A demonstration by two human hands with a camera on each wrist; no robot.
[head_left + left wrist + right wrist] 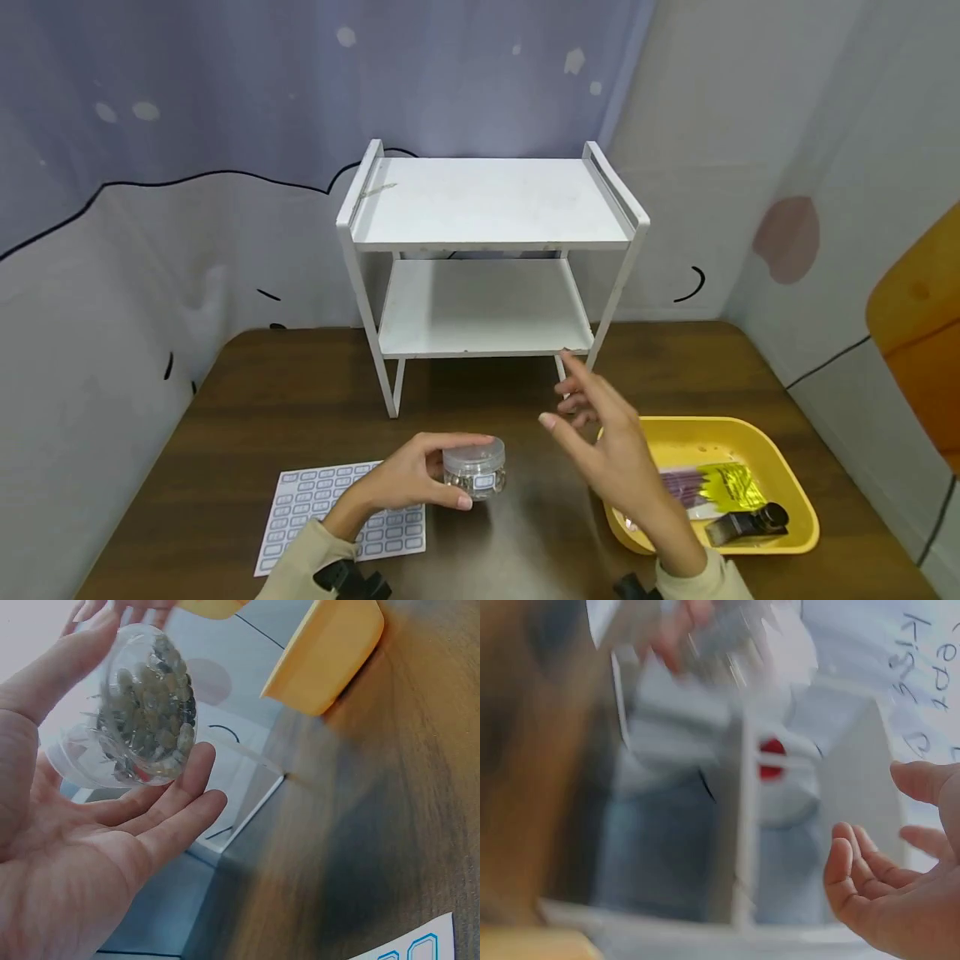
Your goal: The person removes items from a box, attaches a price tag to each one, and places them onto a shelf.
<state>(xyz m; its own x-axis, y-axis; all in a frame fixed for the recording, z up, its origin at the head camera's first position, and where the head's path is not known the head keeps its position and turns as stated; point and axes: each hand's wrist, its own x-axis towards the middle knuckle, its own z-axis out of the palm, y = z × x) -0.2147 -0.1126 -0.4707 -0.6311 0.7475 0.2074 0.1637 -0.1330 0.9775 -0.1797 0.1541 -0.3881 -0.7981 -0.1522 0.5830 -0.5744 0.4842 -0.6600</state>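
Jar (476, 468) w/ lbl (484, 482) (head cam only)

We see a glossy plastic jar (477, 468) at six o'clock, a smooth plastic tray (697, 436) at four, a matt paper label sheet (303, 510) at seven, and a wood-grained tabletop (262, 408).

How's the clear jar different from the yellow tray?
The clear jar is see-through, while the yellow tray is a solid color. The jar is small and round; the tray is much larger and oblong with rounded corners. The jar is lidded and gripped in the left hand, whereas the tray sits open-topped on the table. Both have things inside.
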